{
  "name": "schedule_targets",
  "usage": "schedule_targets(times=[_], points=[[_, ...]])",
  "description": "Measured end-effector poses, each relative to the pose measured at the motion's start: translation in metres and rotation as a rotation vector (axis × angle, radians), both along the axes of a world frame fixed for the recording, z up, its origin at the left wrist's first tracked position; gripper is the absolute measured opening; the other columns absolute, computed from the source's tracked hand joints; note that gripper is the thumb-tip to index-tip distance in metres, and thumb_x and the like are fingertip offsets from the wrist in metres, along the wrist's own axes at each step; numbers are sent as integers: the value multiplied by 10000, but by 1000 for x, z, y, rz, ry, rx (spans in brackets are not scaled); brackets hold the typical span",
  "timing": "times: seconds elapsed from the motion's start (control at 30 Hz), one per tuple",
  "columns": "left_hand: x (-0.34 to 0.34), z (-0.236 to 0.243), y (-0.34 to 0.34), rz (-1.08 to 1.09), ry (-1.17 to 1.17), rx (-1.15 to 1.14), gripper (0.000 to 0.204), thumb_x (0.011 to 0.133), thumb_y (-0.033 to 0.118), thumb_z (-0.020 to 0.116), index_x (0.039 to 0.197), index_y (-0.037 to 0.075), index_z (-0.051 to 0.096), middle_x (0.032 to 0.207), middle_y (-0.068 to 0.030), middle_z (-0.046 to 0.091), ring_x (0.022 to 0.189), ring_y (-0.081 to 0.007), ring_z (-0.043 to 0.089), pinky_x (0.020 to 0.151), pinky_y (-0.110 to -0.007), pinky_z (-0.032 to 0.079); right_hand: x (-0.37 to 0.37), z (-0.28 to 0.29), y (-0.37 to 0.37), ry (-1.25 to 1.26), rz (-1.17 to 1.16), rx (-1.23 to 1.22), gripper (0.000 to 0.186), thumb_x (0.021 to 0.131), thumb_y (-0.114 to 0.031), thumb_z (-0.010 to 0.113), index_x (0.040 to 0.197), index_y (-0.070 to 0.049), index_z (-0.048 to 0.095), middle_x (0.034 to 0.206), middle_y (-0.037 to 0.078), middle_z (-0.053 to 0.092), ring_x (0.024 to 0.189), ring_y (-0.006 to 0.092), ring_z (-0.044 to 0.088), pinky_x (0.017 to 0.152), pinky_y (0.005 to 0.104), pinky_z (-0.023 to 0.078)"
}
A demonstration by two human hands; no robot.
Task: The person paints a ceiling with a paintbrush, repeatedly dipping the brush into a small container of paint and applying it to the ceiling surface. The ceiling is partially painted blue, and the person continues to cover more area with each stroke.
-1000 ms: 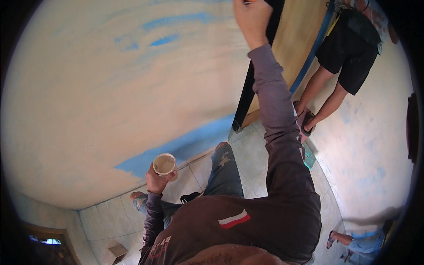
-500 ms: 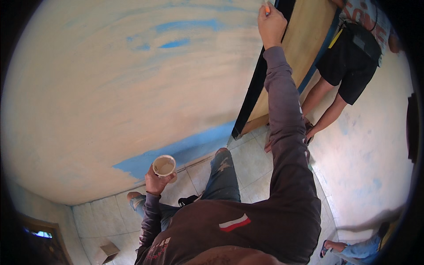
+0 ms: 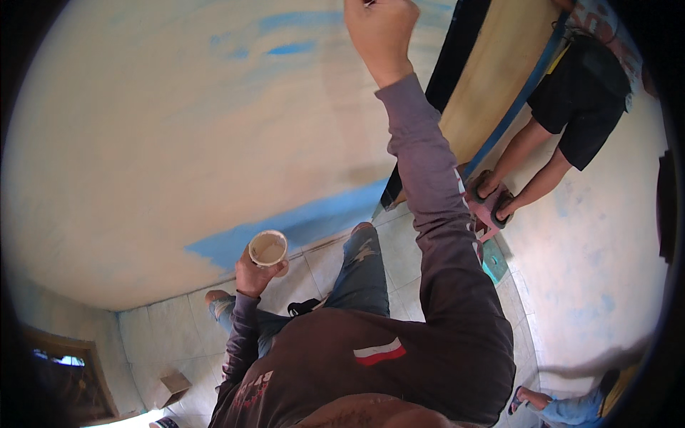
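Note:
My left hand is shut on a cream cup with pale paint-like contents, held low before the wall. My right hand, raised at the top middle against that wall, is closed round a small tool whose end is mostly cut off by the frame. The wall is pale cream, with blue streaks high up and a blue band along its foot. Right of my right arm stands a light wooden door-like panel with black and blue edges.
Another person in black shorts stands at right on a pink stool over a teal one. A second person's leg shows at lower right. A small box lies on the tiled floor, near a brown-framed opening at lower left.
My right hand moved right along the top of the wall, where an orange handle showed in it, then swung back left. The cup has risen slightly. The stool under the other person shows again.

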State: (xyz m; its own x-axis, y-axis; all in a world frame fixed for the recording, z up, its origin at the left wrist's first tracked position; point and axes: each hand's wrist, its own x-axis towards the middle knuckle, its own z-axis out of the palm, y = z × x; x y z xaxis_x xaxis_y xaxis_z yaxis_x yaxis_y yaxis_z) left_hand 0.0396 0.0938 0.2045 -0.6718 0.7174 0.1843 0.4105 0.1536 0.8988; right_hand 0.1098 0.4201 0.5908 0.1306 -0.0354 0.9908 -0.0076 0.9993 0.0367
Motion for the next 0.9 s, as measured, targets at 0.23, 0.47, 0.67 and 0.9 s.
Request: schedule_targets(times=[0.23, 0.47, 0.67, 0.9], points=[[4, 3, 0, 36, 104, -13, 778, 680, 387, 964, 1270, 3, 633, 1147, -150, 756, 1054, -260, 746, 890, -398, 600, 58, -80, -43, -586, 548, -590, 251, 1043, -201, 628, 1065, 16, 752, 733, -18, 627, 631, 55, 587, 586, 212, 462], [2, 7, 2, -28, 58, -10, 806, 675, 348, 973, 1308, 6, 611, 1162, -159, 750, 1072, -271, 742, 901, -396, 597, 80, -212, -101, -1123, 867, -851, 195, 1043, -134, 631, 1009, 38, 716, 855, 52, 711, 771, 104, 684, 673, 241, 520], [-5, -7, 5, -92, 89, 26, 846, 661, 339, 984, 1333, 6, 593, 1176, -153, 747, 1086, -266, 738, 910, -390, 596, 71, -267, -124, -1171, 720, -797, 210, 1031, -172, 646, 974, 12, 730, 760, 39, 697, 647, 82, 607, 579, 254, 456], [-12, -27, 9, -185, 126, 69, 841, 661, 350, 986, 1327, 19, 595, 1175, -151, 741, 1074, -278, 740, 898, -384, 599, 55, -309, -142, -1206, 606, -695, 241, 996, -215, 692, 901, 6, 708, 621, 99, 586, 517, 162, 466, 514, 326, 379]])
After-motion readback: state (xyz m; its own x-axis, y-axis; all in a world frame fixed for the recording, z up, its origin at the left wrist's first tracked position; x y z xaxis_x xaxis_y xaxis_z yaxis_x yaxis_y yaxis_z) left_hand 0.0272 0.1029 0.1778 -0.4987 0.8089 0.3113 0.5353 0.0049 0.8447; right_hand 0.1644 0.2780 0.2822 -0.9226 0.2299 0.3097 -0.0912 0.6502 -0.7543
